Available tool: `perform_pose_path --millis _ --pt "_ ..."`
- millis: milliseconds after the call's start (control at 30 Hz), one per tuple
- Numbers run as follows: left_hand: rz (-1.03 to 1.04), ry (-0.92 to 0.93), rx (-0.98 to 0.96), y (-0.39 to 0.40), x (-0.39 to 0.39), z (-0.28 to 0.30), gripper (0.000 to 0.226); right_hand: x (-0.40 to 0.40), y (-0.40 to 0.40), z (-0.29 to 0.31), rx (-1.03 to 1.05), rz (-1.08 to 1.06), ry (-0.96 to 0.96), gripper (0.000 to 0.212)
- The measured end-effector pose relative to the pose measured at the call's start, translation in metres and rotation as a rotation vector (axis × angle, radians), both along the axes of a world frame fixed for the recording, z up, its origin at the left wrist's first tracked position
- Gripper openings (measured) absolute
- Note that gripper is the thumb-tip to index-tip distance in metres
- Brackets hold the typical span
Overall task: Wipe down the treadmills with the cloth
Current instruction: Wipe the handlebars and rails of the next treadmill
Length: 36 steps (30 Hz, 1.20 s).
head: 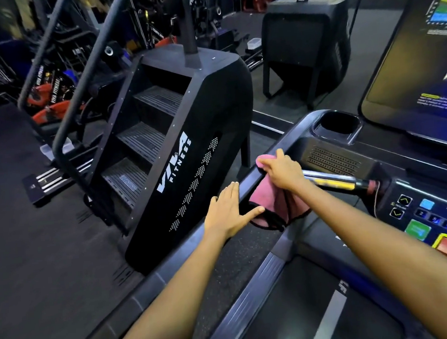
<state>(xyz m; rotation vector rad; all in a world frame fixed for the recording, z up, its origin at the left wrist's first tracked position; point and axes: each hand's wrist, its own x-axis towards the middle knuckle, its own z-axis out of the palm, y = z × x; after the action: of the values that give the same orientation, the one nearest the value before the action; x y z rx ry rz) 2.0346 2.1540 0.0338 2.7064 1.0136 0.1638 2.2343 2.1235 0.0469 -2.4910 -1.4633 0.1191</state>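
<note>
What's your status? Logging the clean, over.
Right hand grips pink cloth on treadmill side rail. Left hand flat on rail. Nothing blocking.

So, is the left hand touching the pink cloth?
Cannot tell. In the head view the left hand lies flat on the handrail, its thumb tip right at the pink cloth edge, contact unclear.

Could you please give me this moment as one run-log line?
right hand: presses pink cloth on treadmill handrail | left hand: flat on handrail, fingers straight | stage: wiping handrail
</note>
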Motion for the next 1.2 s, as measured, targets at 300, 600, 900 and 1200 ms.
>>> perform_pose_path --millis 300,600,900,1200 --pt "0.018 -0.004 -0.020 0.000 0.000 -0.001 0.095 -0.010 -0.009 -0.009 -0.028 0.115 -0.162 0.034" --pt "0.031 -0.020 -0.047 0.001 0.001 -0.002 0.095 0.005 0.040 0.011 -0.137 -0.049 -0.153 0.029" --pt "0.036 -0.050 -0.050 0.001 0.000 -0.004 0.098 0.030 0.000 0.018 -0.164 0.297 -0.239 0.020" --pt "0.053 -0.028 -0.019 0.001 0.001 -0.002 0.103 0.060 0.041 0.058 -0.267 0.287 -0.665 0.031"
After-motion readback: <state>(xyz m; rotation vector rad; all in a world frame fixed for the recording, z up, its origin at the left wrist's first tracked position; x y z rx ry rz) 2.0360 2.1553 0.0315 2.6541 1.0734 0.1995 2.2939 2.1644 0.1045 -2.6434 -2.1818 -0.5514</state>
